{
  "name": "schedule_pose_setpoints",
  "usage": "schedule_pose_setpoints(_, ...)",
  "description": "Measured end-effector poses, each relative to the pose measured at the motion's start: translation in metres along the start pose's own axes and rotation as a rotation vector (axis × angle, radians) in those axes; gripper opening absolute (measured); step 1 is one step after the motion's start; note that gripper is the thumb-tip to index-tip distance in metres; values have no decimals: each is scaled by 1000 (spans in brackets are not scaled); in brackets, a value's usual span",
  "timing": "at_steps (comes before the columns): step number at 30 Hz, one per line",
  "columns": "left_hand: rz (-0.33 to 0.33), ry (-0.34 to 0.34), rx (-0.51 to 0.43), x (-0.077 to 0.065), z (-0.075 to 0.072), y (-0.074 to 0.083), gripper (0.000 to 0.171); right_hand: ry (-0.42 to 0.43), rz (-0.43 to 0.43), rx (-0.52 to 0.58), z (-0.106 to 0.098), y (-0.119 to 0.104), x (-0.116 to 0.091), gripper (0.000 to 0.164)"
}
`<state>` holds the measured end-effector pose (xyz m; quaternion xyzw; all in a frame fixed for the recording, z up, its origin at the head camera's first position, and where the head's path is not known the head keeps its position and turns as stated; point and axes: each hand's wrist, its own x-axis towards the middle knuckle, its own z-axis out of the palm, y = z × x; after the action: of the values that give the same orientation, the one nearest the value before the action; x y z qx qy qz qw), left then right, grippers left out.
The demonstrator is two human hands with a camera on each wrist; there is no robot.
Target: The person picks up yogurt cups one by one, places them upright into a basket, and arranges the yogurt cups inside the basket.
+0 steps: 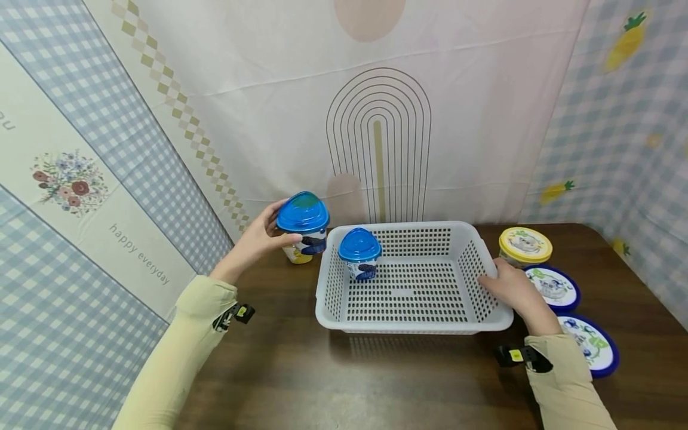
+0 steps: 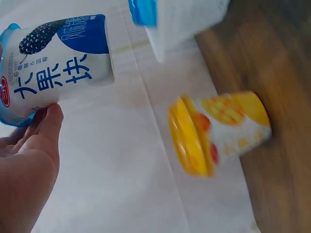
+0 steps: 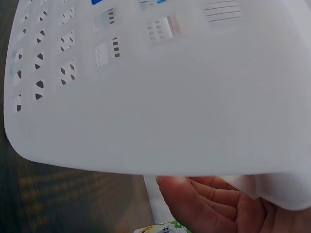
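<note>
My left hand (image 1: 267,234) holds a yogurt cup (image 1: 304,222) by its side, left of the basket and above the table. The cup has a domed blue lid; the left wrist view shows a dark berry printed on its white and blue wall (image 2: 63,58). A similar blue-lidded cup (image 1: 361,254) stands upright inside the white plastic basket (image 1: 414,325), at its left end. Behind the held cup, a yellow-lidded cup (image 2: 218,133) stands on the table, partly hidden in the head view. With my right hand (image 1: 513,291) I grip the basket's right rim; the fingers curl below it.
Right of the basket sit a round yellow-lidded tub (image 1: 525,243) and two tubs with white and dark blue lids, one (image 1: 550,286) behind the other (image 1: 591,346). My right forearm passes close to them. A printed cloth (image 1: 269,119) hangs behind the brown table (image 1: 269,358).
</note>
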<state>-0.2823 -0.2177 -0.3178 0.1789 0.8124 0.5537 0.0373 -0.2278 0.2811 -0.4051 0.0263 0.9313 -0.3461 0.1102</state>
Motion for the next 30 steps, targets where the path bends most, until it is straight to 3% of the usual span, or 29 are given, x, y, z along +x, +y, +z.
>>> schedule_pose_setpoints(5, 25, -42, 38, 17, 19, 13, 87, 0, -2, -3, 1, 0, 0, 55)
schedule_pose_setpoints(10, 21, -77, 20, 31, 38, 18, 89, 0, -6, 8, 2, -1, 0, 54)
schedule_pose_setpoints(19, 27, -137, -58, 44, 67, 23, 91, 1, -13, 13, 4, 1, -1, 53)
schedule_pose_setpoints(30, 47, -180, -58, 59, 95, 25, 87, 15, -30, 22, 3, 3, 1, 52)
